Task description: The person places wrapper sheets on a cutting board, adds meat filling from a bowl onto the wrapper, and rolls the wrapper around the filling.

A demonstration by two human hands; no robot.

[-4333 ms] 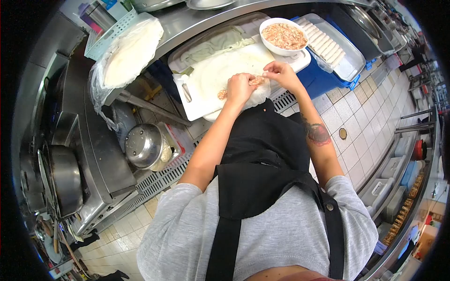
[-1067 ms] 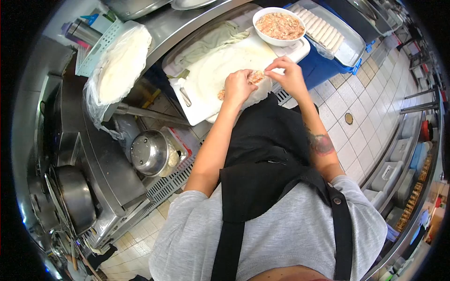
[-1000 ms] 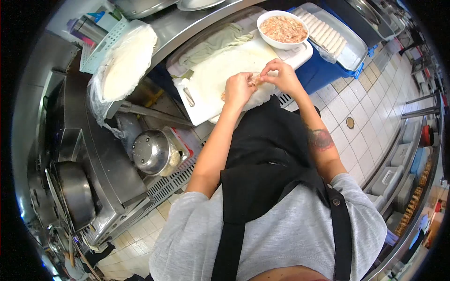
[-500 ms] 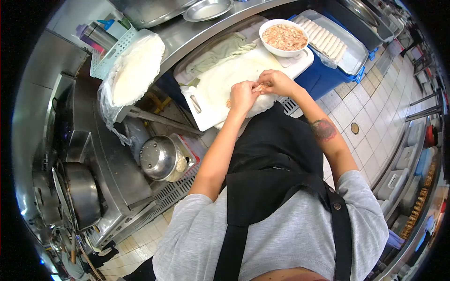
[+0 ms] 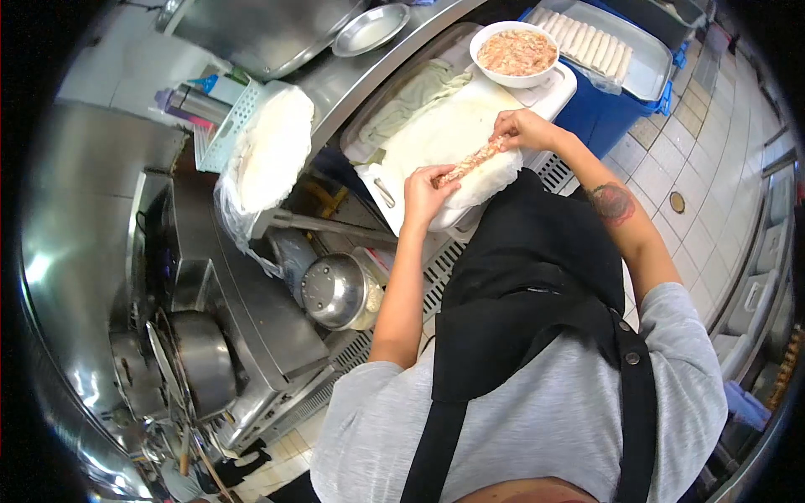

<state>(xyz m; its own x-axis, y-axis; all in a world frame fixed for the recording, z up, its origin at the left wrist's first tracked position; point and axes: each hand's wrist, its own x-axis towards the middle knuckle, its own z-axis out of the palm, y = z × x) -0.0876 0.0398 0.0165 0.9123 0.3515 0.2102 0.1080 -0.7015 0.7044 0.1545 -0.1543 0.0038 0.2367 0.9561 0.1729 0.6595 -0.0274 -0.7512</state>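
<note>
A long strip of pinkish minced filling [image 5: 471, 163] lies across a round, pale spring roll wrapper [image 5: 488, 182]. My left hand [image 5: 428, 194] is closed at its near-left end, with fingertips against the filling. At the far-right end my right hand [image 5: 523, 132] pinches the strip between thumb and fingers. More pale wrapper sheets [image 5: 436, 126] lie spread on the white cutting board [image 5: 560, 99] beneath. A white bowl [image 5: 517, 81] of the same filling stands at the board's far end. A short metal utensil [image 5: 384, 193] rests at the board's left edge.
Behind the bowl, a tray [image 5: 650, 69] holds several rolled white rolls [image 5: 587, 44] on a blue bin [image 5: 599, 121]. A greenish cloth [image 5: 411, 105] lies beside the board. To the left are a plastic-wrapped wrapper stack [image 5: 272, 151], a teal basket [image 5: 220, 134] and a steel bowl [image 5: 335, 289].
My hands have moved apart, and the filling, bunched between them before, now shows as a long strip across the wrapper. The whole view has shifted and turned slightly.
</note>
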